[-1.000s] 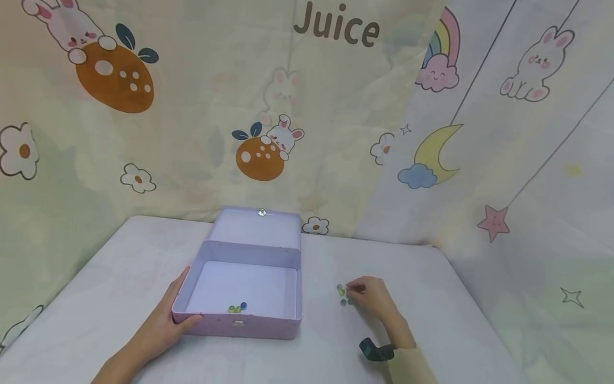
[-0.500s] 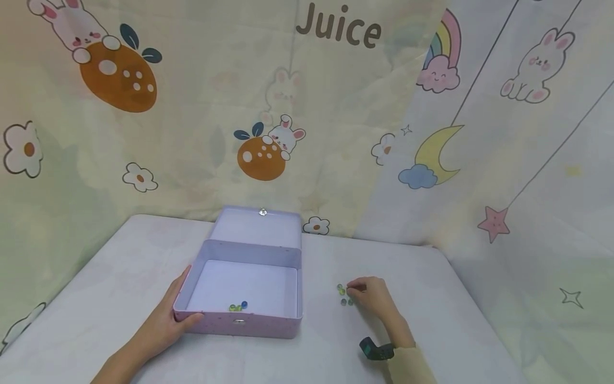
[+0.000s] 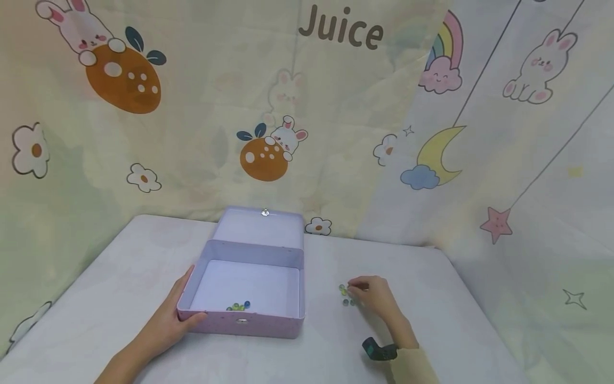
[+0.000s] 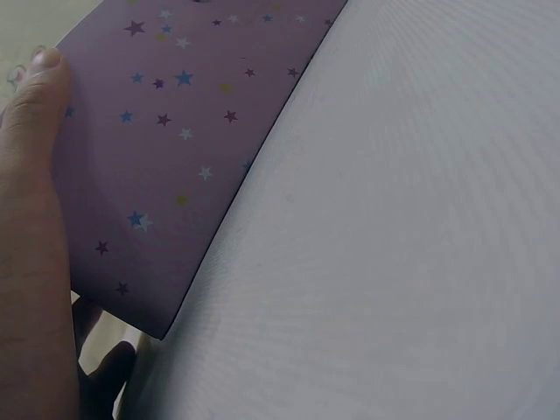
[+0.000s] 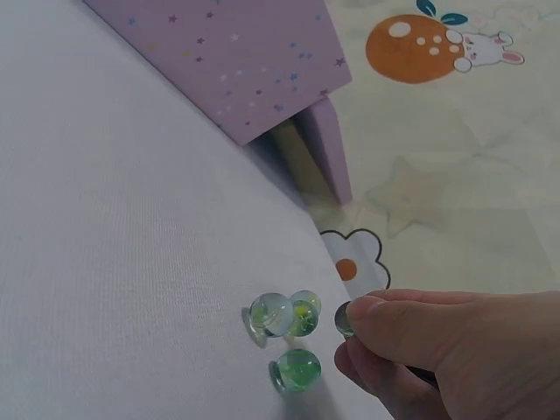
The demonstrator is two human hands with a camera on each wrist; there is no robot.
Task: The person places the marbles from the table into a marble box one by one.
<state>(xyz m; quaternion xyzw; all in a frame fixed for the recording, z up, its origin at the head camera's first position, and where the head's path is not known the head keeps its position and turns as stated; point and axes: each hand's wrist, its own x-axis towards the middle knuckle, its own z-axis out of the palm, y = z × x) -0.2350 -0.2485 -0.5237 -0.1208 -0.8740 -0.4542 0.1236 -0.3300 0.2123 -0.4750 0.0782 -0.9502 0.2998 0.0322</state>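
An open lilac tin box (image 3: 259, 326), printed with small stars, sits on the table with its lid (image 3: 259, 229) tipped back. My left hand (image 3: 165, 322) grips the box's front left corner, thumb on the front wall. Several green and blue glass marbles (image 3: 241, 308) lie inside near that wall. To the right of the box, my right hand (image 3: 379, 298) pinches a marble (image 5: 343, 319) between thumb and finger, partly hidden by the fingertips. Beside those fingers, a clear marble (image 5: 271, 315) and a green marble (image 5: 299, 370) rest with others on the cloth.
A white cloth covers the table (image 3: 412, 266). Behind it hangs a printed curtain (image 3: 336, 133) with rabbits and fruit, close to the raised lid. A black wrist device (image 3: 379, 350) is on the right wrist.
The head view has shifted slightly. One more marble shows inside the box near the front wall. Both hands keep nearly the same places.
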